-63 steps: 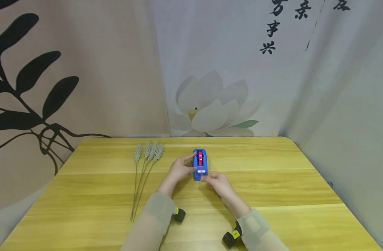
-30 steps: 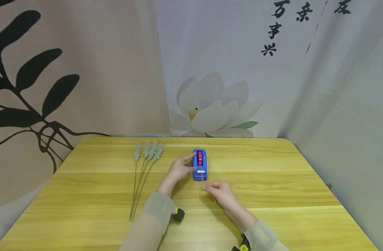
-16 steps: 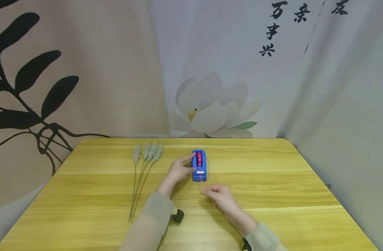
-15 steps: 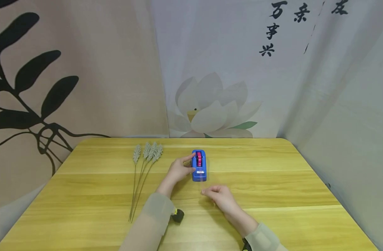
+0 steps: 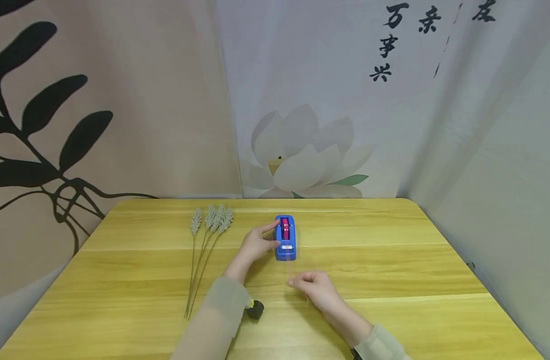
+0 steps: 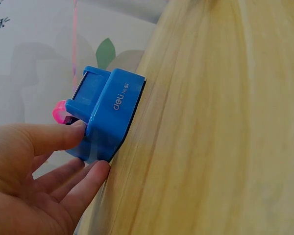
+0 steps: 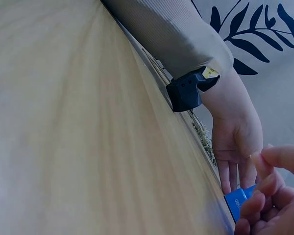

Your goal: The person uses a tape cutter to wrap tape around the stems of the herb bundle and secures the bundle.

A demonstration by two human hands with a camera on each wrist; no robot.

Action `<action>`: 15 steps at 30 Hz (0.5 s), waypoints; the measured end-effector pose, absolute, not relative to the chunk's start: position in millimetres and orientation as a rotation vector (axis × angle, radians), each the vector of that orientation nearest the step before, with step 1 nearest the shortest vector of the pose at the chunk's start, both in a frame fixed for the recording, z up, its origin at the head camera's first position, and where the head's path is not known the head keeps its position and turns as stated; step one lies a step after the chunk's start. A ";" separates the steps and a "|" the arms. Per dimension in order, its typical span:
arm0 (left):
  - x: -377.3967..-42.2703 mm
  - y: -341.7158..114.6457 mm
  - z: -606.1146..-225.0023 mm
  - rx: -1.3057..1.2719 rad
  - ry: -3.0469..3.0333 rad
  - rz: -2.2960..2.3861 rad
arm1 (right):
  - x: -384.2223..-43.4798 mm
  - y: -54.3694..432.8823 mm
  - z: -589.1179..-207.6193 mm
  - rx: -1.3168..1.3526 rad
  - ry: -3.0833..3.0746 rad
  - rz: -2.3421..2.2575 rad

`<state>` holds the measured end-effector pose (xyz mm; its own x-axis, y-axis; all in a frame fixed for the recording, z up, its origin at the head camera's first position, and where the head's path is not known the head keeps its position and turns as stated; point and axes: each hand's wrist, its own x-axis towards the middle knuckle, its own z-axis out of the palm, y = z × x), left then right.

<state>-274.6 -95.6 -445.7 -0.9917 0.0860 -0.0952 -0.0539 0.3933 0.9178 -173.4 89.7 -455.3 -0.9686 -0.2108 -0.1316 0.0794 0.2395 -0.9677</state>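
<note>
A blue tape dispenser (image 5: 286, 254) with a pink roll (image 5: 285, 228) stands on the table. My left hand (image 5: 256, 244) grips its left side; in the left wrist view the thumb and fingers lie around its blue body (image 6: 110, 110). A thin, clear pinkish strip of tape (image 5: 288, 270) stretches from the dispenser's front to my right hand (image 5: 317, 289). Thumb and forefinger of that hand pinch the tape's end. The strip (image 6: 74, 44) also shows past the serrated cutter in the left wrist view. In the right wrist view the tape itself is hard to make out.
Several grey-green wheat-like stems (image 5: 203, 270) lie left of my left arm on the wooden table (image 5: 392, 260). Behind the table hangs a printed curtain (image 5: 311, 75). A black wrist camera (image 5: 255, 310) sits below my left wrist.
My right hand has moved from the dispenser's front edge toward me, drawing the tape out longer. The left hand keeps its grip, and the dispenser stays almost in place.
</note>
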 end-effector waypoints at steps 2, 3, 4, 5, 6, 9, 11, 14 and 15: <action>-274.4 -95.6 -445.5 0.031 2.514 1.663 | -170.9 90.5 -452.8 -0.134 2.268 -1.794; -274.4 -95.5 -445.4 0.030 2.516 1.661 | -170.0 90.9 -451.8 -0.139 2.262 -1.793; -274.4 -95.6 -445.6 0.034 2.520 1.657 | -169.4 91.2 -451.2 -0.141 2.256 -1.795; -274.7 -95.6 -445.8 0.035 2.522 1.656 | -168.8 91.6 -450.8 -0.144 2.255 -1.792; -274.9 -95.3 -446.0 0.025 2.518 1.659 | -168.3 92.0 -450.9 -0.145 2.253 -1.791; -275.8 -95.1 -446.7 0.024 2.519 1.658 | -167.0 92.5 -451.3 -0.142 2.256 -1.791; -276.1 -95.0 -447.1 0.024 2.515 1.661 | -166.3 92.6 -451.7 -0.141 2.258 -1.788; -276.3 -94.9 -447.8 0.032 2.508 1.672 | -165.6 92.7 -451.5 -0.147 2.257 -1.788; -276.4 -95.0 -448.0 0.035 2.505 1.678 | -165.6 92.8 -451.6 -0.153 2.256 -1.787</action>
<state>-276.4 -95.0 -448.0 -0.9918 0.0893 -0.0914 -0.0505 0.3827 0.9225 -165.6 92.8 -451.6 -0.9610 -0.2407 -0.1360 0.0773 0.2383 -0.9681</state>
